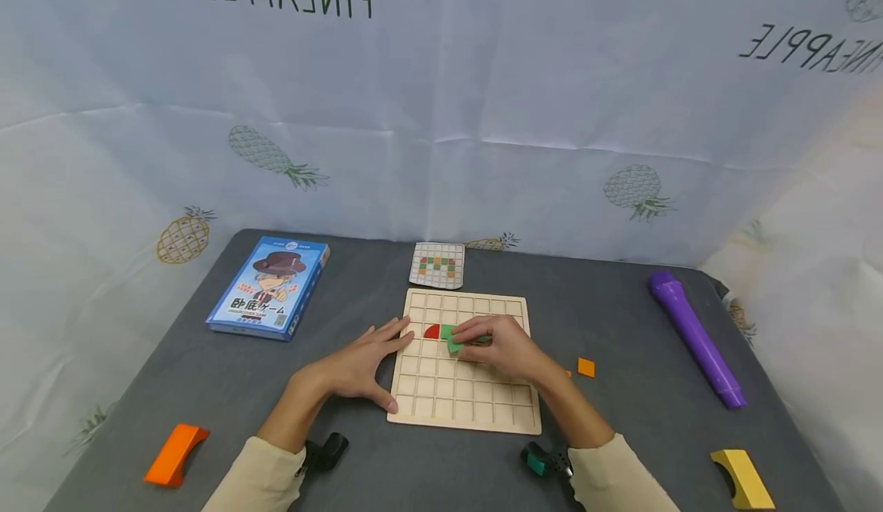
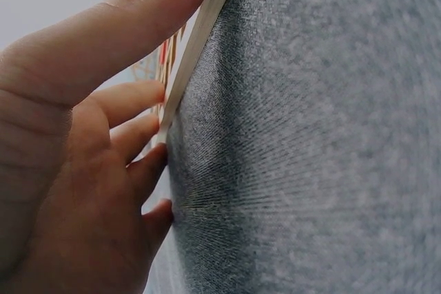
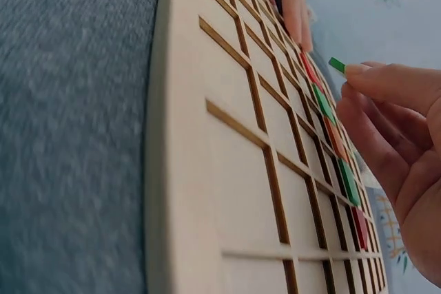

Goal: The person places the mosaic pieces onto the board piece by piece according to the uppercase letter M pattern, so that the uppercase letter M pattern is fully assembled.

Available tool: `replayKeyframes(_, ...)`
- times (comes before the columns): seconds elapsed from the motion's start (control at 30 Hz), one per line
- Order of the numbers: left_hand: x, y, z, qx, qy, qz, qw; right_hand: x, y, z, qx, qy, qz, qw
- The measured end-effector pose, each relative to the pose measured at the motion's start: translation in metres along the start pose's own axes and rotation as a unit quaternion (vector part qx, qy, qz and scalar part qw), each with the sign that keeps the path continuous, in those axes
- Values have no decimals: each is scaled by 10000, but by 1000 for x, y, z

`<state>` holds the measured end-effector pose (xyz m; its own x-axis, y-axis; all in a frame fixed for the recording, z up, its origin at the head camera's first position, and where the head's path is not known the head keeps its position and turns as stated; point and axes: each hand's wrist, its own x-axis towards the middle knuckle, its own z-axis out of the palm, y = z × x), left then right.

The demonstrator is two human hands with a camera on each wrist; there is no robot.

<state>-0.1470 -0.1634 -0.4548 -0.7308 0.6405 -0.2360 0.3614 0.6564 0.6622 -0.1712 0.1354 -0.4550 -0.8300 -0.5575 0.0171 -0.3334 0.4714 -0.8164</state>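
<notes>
Pale pineapple-print cloth fills the background; dark grey table in front of it; wooden grid board lies flat near the middle of the table, a row of tiles set in its upper part.

Blue box with a hatted cartoon figure lies far left; purple baton lies slanted on the right, well apart from the board.

Left hand spread wide, fingertips at the board's left edge, thumb by the near-left corner; right hand over the board, narrow, pinching a green piece between thumb and fingers; right wrist view has that piece raised clear of the grid; exact cell under it, can't tell.

Yellow arch block at near right; orange arch block at near left; pattern card just beyond the board's far edge, printed with a coloured grid.

Green piece is the one held; row on the board, left to right: red tile with a curved side, green tile, orange tile, second green tile, second red tile; loose orange square on the table, right of the board.
</notes>
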Motion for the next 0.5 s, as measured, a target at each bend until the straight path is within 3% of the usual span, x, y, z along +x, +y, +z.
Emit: replayKeyframes(0.5,0,2,-2,18,-46,-42,10000,13,-8,22,-59,202,-268,9994)
